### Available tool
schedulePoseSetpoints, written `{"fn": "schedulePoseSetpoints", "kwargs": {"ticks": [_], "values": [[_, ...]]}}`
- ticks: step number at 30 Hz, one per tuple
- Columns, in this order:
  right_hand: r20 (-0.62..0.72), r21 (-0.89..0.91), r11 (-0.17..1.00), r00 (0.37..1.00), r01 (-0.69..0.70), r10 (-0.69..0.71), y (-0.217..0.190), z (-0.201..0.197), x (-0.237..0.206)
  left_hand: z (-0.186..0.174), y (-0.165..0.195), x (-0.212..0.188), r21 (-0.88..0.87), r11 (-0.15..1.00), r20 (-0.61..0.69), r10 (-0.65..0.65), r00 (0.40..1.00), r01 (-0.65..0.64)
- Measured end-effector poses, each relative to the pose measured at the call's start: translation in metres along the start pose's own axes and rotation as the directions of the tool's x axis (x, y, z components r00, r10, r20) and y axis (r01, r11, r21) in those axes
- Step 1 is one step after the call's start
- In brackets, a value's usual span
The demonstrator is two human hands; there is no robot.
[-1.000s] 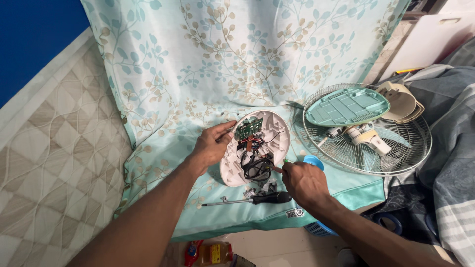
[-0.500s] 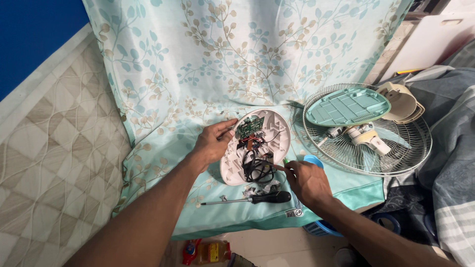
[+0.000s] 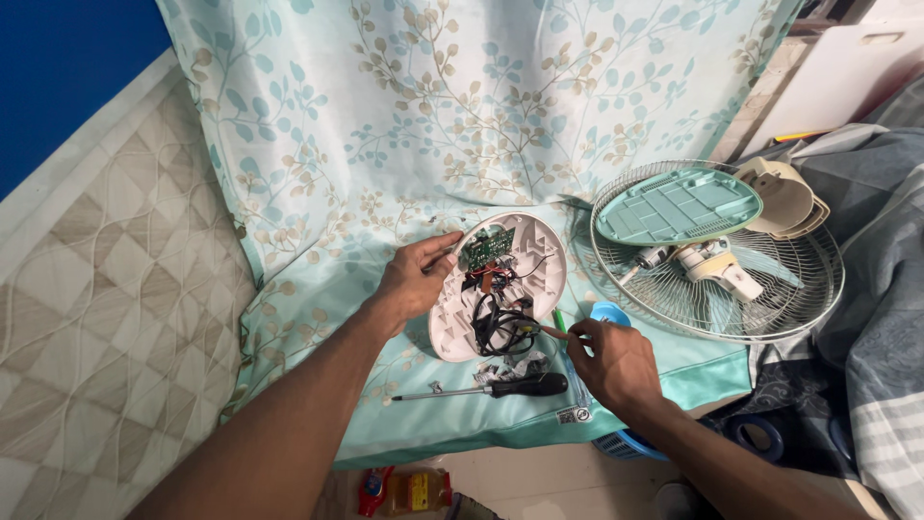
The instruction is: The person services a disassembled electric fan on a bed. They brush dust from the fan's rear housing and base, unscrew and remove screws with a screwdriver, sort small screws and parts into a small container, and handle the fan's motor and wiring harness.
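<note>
The white shell (image 3: 500, 289), holding a circuit board (image 3: 486, 247) and black wires (image 3: 500, 323), is being gripped by the left hand (image 3: 416, 277). A thin tool (image 3: 551, 332) is being pinched in the right hand (image 3: 616, 361).

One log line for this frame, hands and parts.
left hand: grips white oval housing rim | right hand: thin green-handled tool at black wires

Part of the blue basket (image 3: 626, 445) at 5 o'clock is hidden by the right hand (image 3: 616, 364). The small parts (image 3: 510, 368) beside the screwdriver (image 3: 500, 388) are too small to be told apart. Both forearms are cut off by the bottom edge.
</note>
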State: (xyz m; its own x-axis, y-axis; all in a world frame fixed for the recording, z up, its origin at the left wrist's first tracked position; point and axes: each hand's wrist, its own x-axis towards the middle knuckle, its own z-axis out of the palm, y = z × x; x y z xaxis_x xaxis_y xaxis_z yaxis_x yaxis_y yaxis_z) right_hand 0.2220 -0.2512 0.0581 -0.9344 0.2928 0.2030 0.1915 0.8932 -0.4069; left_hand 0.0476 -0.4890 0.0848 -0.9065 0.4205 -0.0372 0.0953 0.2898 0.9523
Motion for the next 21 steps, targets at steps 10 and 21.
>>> {"fn": "schedulePoseSetpoints", "kwargs": {"ticks": [10, 21], "values": [[0.001, -0.044, 0.999, 1.000, 0.020, -0.019, 0.001, 0.020, 0.008, 0.000, -0.002, 0.000, -0.016, 1.000, 0.003, -0.004, 1.000, 0.004], [0.101, -0.066, 0.992, 0.990, 0.109, -0.102, -0.005, 0.000, 0.032, -0.001, 0.002, 0.001, 0.014, 1.000, 0.003, -0.009, 1.000, 0.009]]}}
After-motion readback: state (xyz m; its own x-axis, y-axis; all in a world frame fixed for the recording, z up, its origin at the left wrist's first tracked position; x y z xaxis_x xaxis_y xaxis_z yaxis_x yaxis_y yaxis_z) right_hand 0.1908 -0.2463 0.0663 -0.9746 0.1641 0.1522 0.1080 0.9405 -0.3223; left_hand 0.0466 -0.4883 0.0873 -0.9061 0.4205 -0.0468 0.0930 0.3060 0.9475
